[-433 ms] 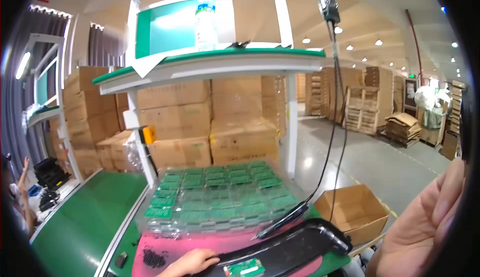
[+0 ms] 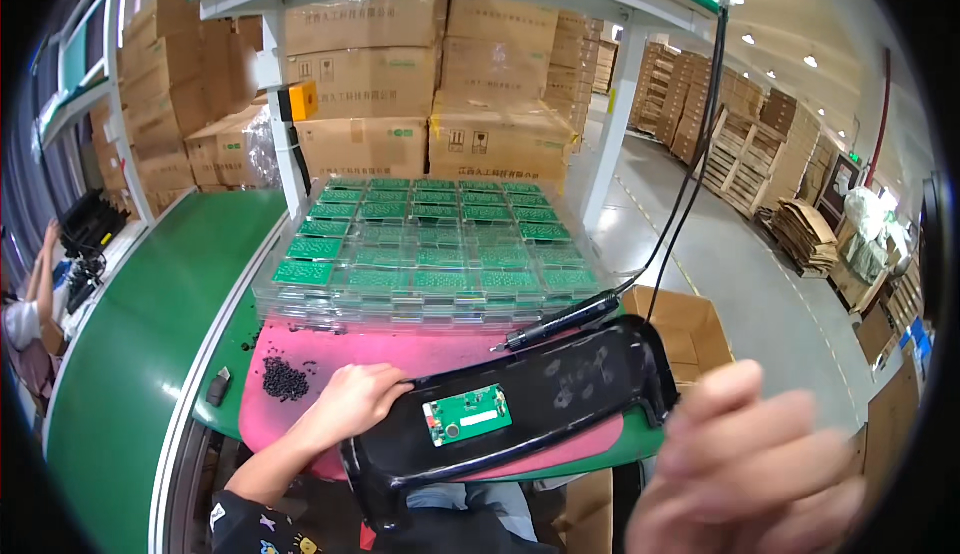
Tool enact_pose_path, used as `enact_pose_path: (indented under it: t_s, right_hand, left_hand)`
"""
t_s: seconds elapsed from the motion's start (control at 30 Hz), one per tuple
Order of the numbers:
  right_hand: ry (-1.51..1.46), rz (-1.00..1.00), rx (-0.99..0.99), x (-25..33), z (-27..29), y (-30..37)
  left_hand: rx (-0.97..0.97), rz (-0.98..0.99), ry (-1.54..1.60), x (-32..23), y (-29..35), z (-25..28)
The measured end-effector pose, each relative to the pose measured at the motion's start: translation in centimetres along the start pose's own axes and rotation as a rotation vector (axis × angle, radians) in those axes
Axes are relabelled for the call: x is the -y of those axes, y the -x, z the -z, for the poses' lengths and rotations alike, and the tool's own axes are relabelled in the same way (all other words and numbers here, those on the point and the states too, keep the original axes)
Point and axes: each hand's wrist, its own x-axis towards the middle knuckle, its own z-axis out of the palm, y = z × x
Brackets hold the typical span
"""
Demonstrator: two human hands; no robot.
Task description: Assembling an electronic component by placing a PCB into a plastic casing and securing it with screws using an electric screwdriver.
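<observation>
My left hand (image 2: 362, 399) grips the shell (image 2: 575, 381) by its far edge, left of the board (image 2: 467, 416); my right hand (image 2: 745, 464) blurs, near right, its grip I cannot tell.

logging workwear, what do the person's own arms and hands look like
The left hand wears no glove, watch or wristband; a black sleeve with small colourful prints shows on that arm. The right hand looks ungloved too, though blurred; no sleeve shows there.
</observation>
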Motion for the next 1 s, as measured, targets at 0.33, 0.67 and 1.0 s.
enact_pose_path:
  t_s: [0.33, 0.67, 1.0]
  right_hand:
    - [0.262, -0.262, 0.556, -2.2, 0.6, -3.5]
    - [0.468, 0.136, 0.206, -2.5, 6.5, 7.7]
    - [1.264, -0.638, -0.055, -5.3, 21.6, 29.2]
  left_hand:
    - [-1.190, 0.629, -0.055, 5.2, 14.7, 8.2]
    - [-1.570, 0.841, 1.005, 14.9, 24.1, 10.1]
    - [-1.818, 1.012, 0.837, 33.8, 39.1, 9.5]
